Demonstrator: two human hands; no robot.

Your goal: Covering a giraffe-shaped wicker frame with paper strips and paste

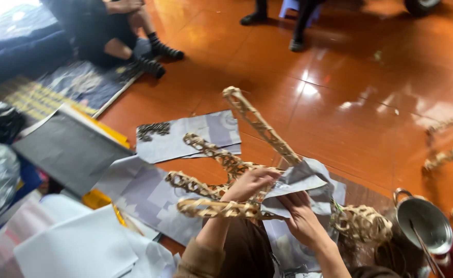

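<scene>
The person sits low over the orange tiled floor [350, 118] and works on a woven bamboo frame [226, 190] — a shape with long legs that stick up and out, one tall leg pointing away toward the room. The left hand [249, 184] rests on the middle of the frame, its fingers curled around the woven strips, so its grip is closed on the frame. The right hand [301, 219] is just beside it, pinching a sheet of grey paper [301, 180] that is folded against the frame. The picture is a bit blurry, so the fingertips are hard to see. More grey paper sheets [185, 135] lie flat on the floor behind the frame, and white sheets [77, 244] are piled near the left. A shiny metal pot [426, 222] with a stick in it stands well to the right. Far back, another person's legs in dark socks [157, 56] rest on a mat.
</scene>
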